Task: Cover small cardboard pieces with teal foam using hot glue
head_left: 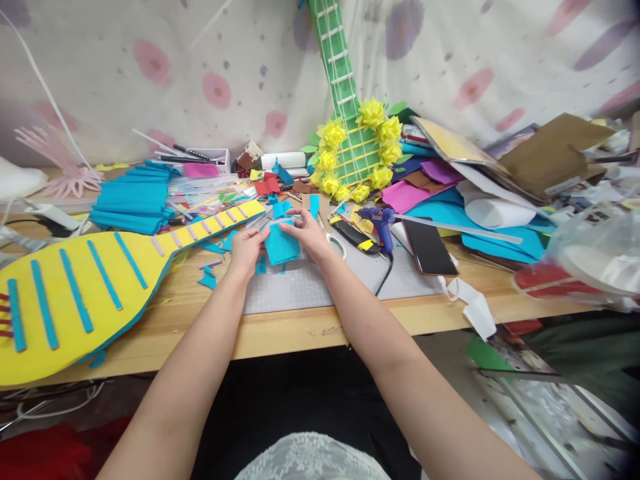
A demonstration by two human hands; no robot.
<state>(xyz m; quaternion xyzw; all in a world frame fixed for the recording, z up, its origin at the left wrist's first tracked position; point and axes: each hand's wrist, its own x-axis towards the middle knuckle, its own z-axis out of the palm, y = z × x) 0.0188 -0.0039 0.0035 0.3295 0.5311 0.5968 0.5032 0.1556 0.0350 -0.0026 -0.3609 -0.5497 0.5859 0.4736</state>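
Observation:
Between my two hands is a small folded piece of blue crepe paper [283,245], held above a grey cutting mat [315,290]. The fingers of my left hand [247,250] pinch its left edge. My right hand [310,235] grips the upper right side with thumb and fingers. Blue paper scraps lie around and behind the hands. A yellow paper lute shape [100,280] with blue and purple strips rests to the left, its neck reaching toward my left hand. Just right of my right hand are a yellow-and-black utility knife [355,237] and a partly hidden white ring [337,245].
A blue glue gun [381,227] with a long glue stick and a phone [430,247] lie on the right. A green paper guitar [353,143] with yellow flowers leans against the curtain. Pleated blue paper [133,200] is at back left; a plastic-covered tub [575,273] stands far right.

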